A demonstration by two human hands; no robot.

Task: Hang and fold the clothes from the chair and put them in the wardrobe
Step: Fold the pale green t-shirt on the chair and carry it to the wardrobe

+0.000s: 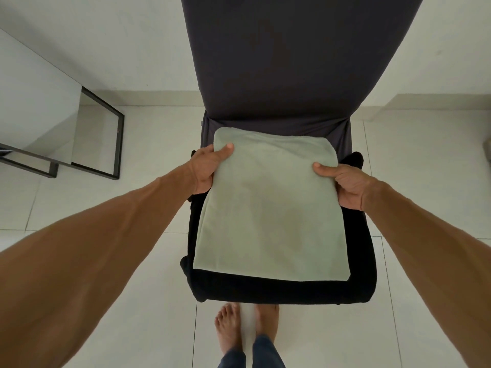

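On the chair (276, 75) seat: one folded pale green garment (268, 208), stacked on a folded black garment (265, 288), just in front of the chair back.

Our left hand (204, 168) grips the green piece's left edge, thumb on top. Our right hand (345, 184) grips its right edge likewise. Both bare forearms reach forward and slightly inward.

Hidden: our fingers under the cloth, so we cannot tell whether they also take in the black piece.

Cut off: the chair back's top.

Left of the chair: a black-framed table (121, 147), partly out of frame.

Before the chair: our bare feet (228, 330).
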